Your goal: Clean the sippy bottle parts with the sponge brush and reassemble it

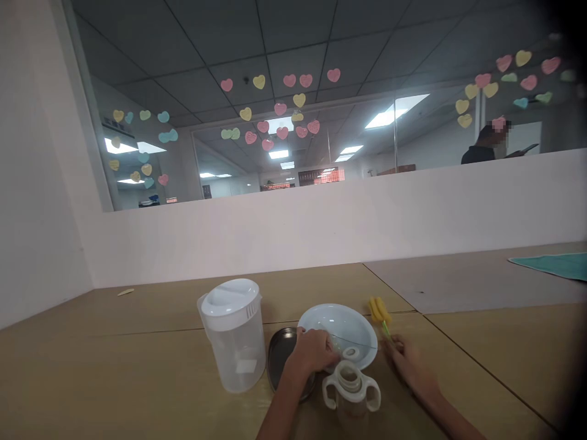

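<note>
Yellow-headed brush (380, 313) lay right of the bowl (337, 313), stem gripped by the right hand (407, 362). Left hand (316, 348) curled over the bowl; I could not tell its hold. 2-handled bottle (351, 394) stood uncapped nearside of the bowl, brush outside it.

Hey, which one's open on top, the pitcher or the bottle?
The two-handled bottle, nearest the camera: its round mouth is uncovered, while the taller pitcher has a white lid on.
</note>
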`<state>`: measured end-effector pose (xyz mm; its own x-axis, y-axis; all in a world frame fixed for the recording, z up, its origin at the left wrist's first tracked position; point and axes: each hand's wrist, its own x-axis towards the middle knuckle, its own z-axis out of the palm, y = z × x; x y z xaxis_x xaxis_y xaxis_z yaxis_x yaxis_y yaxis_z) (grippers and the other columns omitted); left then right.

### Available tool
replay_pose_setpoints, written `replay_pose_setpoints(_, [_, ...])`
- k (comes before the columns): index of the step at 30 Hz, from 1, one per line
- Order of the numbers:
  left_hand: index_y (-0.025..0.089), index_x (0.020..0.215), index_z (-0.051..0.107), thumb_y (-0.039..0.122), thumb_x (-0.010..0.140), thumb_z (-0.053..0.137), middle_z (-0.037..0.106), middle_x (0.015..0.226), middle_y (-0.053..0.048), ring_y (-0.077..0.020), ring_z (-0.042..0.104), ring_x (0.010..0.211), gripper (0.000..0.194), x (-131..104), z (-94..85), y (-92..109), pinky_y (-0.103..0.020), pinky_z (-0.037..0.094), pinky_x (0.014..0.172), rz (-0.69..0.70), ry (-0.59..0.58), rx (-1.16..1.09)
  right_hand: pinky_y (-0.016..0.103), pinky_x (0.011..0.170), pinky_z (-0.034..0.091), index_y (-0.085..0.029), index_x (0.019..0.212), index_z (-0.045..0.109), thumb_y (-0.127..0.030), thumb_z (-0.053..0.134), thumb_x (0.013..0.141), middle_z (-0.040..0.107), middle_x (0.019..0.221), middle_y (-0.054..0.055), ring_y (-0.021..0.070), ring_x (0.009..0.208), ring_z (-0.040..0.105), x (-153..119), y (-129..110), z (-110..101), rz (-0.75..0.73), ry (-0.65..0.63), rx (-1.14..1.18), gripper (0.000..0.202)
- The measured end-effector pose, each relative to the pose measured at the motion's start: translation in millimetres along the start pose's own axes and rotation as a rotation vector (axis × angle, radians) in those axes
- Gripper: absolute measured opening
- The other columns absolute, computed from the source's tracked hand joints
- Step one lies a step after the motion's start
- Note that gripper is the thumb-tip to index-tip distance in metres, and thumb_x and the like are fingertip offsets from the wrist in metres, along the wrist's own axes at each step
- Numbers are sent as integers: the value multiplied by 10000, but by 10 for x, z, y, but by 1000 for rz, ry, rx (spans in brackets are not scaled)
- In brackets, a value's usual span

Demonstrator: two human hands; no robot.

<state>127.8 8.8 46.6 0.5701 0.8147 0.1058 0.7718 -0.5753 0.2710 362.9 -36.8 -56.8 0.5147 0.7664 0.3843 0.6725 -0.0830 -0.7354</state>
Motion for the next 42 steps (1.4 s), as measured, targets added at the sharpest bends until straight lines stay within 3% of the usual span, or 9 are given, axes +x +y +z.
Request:
replay_pose_setpoints(3, [185, 825, 632, 399, 555, 671, 663, 832, -35, -207, 577, 799, 347, 14, -49, -32, -318, 359, 784, 4, 48, -57, 283, 525, 414, -184, 973, 591, -603, 308, 792, 640, 609, 33, 215, 597, 612, 4, -54, -58, 143, -68, 75, 537])
replay_pose_setpoints(7, [173, 835, 636, 249, 533, 675, 644, 836, -25, -171, 559, 764, 314, 21, -86, -87, -242, 373, 642, 30, 126, -203, 281, 563, 440, -176, 1096, 559, -614, 289, 814, 657, 673, 38, 210, 630, 614, -42, -168, -126, 106, 28, 88, 586])
replay_pose_setpoints(10, [162, 806, 637, 159, 565, 617, 635, 798, -15, -153, 548, 745, 242, 27, -87, -99, -238, 386, 649, 25, 249, -313, 280, 658, 481, -179, 1108, 575, -556, 316, 843, 688, 883, 74, 215, 780, 639, -104, -244, -140, -48, 80, 105, 528])
replay_pose_setpoints(13, [152, 796, 638, 208, 595, 639, 630, 757, -6, -139, 548, 706, 208, 32, -100, -102, -239, 403, 656, 25, 309, -516, 275, 760, 500, -193, 1102, 601, -435, 380, 854, 658, 1061, 83, 208, 924, 632, -172, -301, -146, -307, 103, 92, 410])
replay_pose_setpoints(18, [132, 824, 645, 339, 647, 658, 644, 730, -27, -141, 564, 670, 272, 58, -190, -91, -236, 423, 619, 70, 311, -944, 253, 637, 535, -197, 1132, 592, -234, 386, 819, 689, 940, 76, 173, 759, 663, -244, -377, -172, -729, 99, -20, 377])
replay_pose_setpoints(23, [115, 777, 647, 419, 645, 679, 640, 731, -37, -134, 560, 679, 332, 122, -346, 74, -226, 417, 638, 146, 304, -1165, 216, 603, 520, -192, 1176, 560, -191, 366, 838, 684, 827, 65, 142, 693, 649, -240, -468, -205, -836, 74, -78, 390])
replay_pose_setpoints(30, [117, 717, 633, 445, 624, 697, 599, 677, -11, -129, 542, 679, 347, 184, -490, 346, -226, 403, 655, 126, 444, -1331, 196, 527, 472, -165, 1199, 537, -184, 361, 846, 664, 749, 54, 118, 592, 611, -204, -492, -256, -910, 156, -166, 395])
replay_pose_setpoints(37, [121, 780, 598, 416, 683, 648, 568, 689, 3, -114, 515, 666, 315, 94, -491, 337, -205, 373, 607, 49, 591, -1241, 199, 464, 387, -183, 1034, 640, -203, 418, 798, 633, 632, 27, 118, 519, 578, -214, -454, -220, -950, 195, -369, 325])
replay_pose_setpoints(42, [152, 776, 594, 372, 718, 605, 599, 732, 0, -131, 526, 695, 228, -15, -568, 253, -235, 383, 651, 49, 648, -780, 178, 459, 397, -161, 1024, 624, -215, 354, 841, 647, 636, 20, 92, 477, 554, -234, -483, -298, -729, 348, -230, 330])
